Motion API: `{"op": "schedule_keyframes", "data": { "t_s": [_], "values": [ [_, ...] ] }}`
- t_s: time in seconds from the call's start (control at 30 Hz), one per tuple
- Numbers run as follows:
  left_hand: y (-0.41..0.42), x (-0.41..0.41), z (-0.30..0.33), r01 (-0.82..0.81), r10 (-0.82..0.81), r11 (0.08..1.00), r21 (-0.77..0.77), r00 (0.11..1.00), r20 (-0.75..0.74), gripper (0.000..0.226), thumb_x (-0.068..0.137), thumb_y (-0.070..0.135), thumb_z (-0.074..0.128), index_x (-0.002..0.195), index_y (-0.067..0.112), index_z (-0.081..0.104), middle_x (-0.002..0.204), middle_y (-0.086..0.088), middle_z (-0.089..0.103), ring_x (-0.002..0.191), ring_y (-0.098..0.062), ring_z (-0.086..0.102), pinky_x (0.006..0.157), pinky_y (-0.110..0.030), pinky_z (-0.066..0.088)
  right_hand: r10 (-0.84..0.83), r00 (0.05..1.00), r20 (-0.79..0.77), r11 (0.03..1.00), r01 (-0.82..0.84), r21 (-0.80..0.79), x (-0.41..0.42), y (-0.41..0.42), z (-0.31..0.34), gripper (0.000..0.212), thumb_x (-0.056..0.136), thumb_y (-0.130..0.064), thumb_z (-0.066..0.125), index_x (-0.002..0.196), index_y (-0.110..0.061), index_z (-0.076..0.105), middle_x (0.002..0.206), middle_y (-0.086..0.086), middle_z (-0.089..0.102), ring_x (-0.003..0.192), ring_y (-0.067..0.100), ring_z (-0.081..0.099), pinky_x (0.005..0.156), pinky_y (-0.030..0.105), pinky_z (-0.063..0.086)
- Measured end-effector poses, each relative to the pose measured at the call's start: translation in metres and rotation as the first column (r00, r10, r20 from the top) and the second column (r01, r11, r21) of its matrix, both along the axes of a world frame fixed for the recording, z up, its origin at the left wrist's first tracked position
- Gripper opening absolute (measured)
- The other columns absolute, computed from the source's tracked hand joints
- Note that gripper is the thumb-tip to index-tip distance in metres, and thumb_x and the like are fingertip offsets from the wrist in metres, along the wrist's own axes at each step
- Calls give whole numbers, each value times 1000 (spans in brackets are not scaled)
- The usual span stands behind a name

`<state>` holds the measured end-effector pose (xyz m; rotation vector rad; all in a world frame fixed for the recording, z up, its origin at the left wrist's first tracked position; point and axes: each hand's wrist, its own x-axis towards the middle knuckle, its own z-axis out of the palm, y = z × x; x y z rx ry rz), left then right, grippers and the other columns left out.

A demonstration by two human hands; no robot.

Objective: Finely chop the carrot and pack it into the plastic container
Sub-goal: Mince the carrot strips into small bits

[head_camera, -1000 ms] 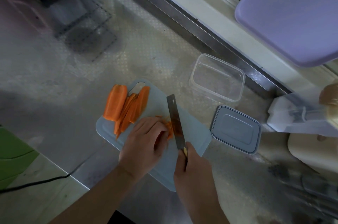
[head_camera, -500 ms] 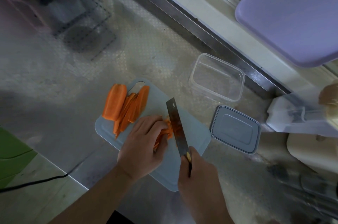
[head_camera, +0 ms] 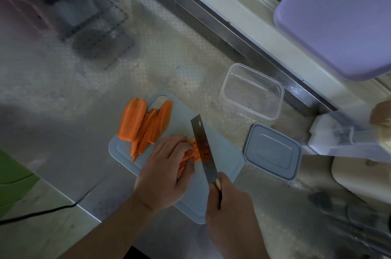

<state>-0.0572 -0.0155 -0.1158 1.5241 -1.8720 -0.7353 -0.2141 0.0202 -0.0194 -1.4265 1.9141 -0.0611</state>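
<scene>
- Orange carrot strips (head_camera: pixel 189 153) bunched mid cutting board (head_camera: pixel 224 153), pinned under left hand (head_camera: pixel 167 170)'s curled fingers.
- Right hand (head_camera: pixel 230 212) grips knife (head_camera: pixel 202 146), blade against strips.
- Uncut slabs (head_camera: pixel 146 125) fill board's far-left corner.
- Clear plastic container (head_camera: pixel 251 91) stands beyond the board, open.

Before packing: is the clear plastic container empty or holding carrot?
Empty: the clear rectangular plastic container shows only its bare bottom, its grey lid lying beside it.

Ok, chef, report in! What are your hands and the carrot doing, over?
Left hand pinning carrot strips on cutting board. Right hand gripping knife, blade on strips. Plastic container empty, lid off. Nothing blocking.
</scene>
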Motion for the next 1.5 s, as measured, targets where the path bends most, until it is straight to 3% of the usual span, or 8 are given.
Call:
{"op": "schedule_keyframes", "data": {
  "t_s": [0.33,0.6,0.7,0.9,1.0,1.3,1.4,1.5],
  "values": [
    [-4,-1,-3,11,-9,996,-93,1000,23,3,99,10,68,100,12,69,114,1,66,112,-19,61,102,-34,50,32,999,-36,998,-31,47,1,-1,4,19,107,-38,35,118,-35,50,68,0,59,61,17,63,51,25,44],
    [-6,-2,-2,20,-17,996,-88,999,37,6,93,7,74,97,10,71,113,0,69,110,-19,63,106,-26,45,73,988,-135,992,-58,114,15,-7,2,16,106,-36,30,120,-38,38,78,-7,53,77,11,61,68,30,53],
    [-6,-2,-1,20,-17,997,-71,999,43,6,93,7,74,96,11,70,113,-1,68,110,-21,63,106,-26,45,51,994,-95,996,-44,75,18,-8,-7,7,105,-34,31,107,-36,37,72,-2,57,68,14,62,61,33,53],
    [-5,-3,-1,6,-3,996,-87,1000,28,1,98,12,68,98,12,69,113,0,67,112,-18,62,108,-24,43,-12,1000,-18,999,13,36,11,-4,-9,12,106,-39,32,103,-37,44,63,1,56,57,18,61,53,33,50],
    [-5,-2,-2,4,-1,997,-79,999,35,2,98,13,69,100,13,69,114,0,67,112,-19,63,105,-31,48,10,1000,-17,999,-10,36,8,-3,-3,10,106,-36,34,100,-37,43,65,3,58,60,19,63,54,31,50],
    [-7,-3,-1,5,-1,997,-83,999,43,8,91,7,76,96,10,71,110,-1,68,107,-20,64,105,-25,45,71,995,-70,994,-65,84,11,-10,-5,14,104,-30,35,94,-30,45,71,0,59,63,14,62,56,30,52],
    [-7,-2,1,14,-11,997,-78,999,36,7,91,6,75,96,10,70,110,-1,68,107,-20,63,107,-20,40,49,998,-47,997,-46,55,17,-12,-11,15,105,-31,33,107,-35,48,67,-3,56,60,12,59,51,23,39],
    [-7,-2,1,6,-4,998,-62,999,38,8,91,7,75,95,11,70,110,0,67,110,-20,62,109,-16,36,10,1000,-6,1000,-10,13,18,-10,-16,15,107,-35,34,113,-39,47,62,-2,55,55,14,58,47,27,41]
  ]
}}
